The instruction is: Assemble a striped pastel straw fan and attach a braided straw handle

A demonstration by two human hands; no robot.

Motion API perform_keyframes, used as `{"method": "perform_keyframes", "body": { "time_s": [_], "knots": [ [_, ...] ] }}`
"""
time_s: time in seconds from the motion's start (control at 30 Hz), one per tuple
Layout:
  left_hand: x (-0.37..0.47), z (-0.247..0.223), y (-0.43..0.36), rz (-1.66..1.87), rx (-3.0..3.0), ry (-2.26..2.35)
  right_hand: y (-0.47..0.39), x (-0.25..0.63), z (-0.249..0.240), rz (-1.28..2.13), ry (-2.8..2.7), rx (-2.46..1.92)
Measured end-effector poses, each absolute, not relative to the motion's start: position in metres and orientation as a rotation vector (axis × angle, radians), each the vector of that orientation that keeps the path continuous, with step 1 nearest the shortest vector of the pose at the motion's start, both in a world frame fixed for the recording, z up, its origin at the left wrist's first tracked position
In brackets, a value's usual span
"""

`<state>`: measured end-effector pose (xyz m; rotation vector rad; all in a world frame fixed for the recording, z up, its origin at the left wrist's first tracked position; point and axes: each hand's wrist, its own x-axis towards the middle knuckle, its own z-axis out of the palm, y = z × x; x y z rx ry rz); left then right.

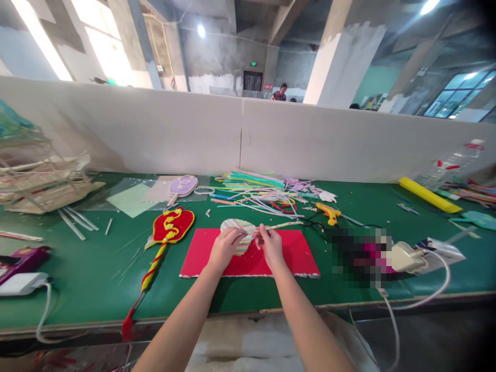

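Observation:
A small fan-shaped piece with pastel stripes (243, 248) lies over a red board (199, 258), and a thin, pale twisted stick (289, 224) runs out to its right. My left hand (228, 247) is closed on the striped piece, thumb and fingers together near its middle. At the joint of piece and stick, my right hand (271, 247) is closed in a pinch; its fingertips partly cover what they grip. To the left rests a red and yellow fan (173, 226) with a wrapped handle and a red tassel.
Pastel fuzzy stems (251, 179) are heaped behind the board. A purple fan (183, 185) lies at back left, a yellow glue gun (328, 213) at right. White plugs and cables (406, 257) sit farther right, near a plastic bottle (451, 165). A white partition (310, 139) borders the green table.

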<state>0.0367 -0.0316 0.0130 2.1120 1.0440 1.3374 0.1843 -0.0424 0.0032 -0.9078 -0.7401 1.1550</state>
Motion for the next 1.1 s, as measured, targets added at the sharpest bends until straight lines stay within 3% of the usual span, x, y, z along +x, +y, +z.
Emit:
{"method": "perform_keyframes", "body": {
  "time_s": [0.37, 0.53, 0.77, 1.1],
  "knots": [
    [0.041, 0.009, -0.034, 1.359, 2.688, 1.186, -0.048, 0.183, 0.003, 1.227, -0.793, -0.906],
    [0.043, 0.022, -0.038, 1.120, 2.814, 1.292, -0.046, 0.184, 0.003, 1.194, -0.844, -0.947],
    [0.057, 0.045, -0.049, 1.050, 1.667, 1.130, -0.043, 0.205, 0.026, 1.008, -1.241, -0.946],
    [0.066, 0.066, -0.056, 0.958, 1.339, 0.958, -0.044, 0.212, 0.062, 1.121, -1.155, -0.935]
  ]
}}
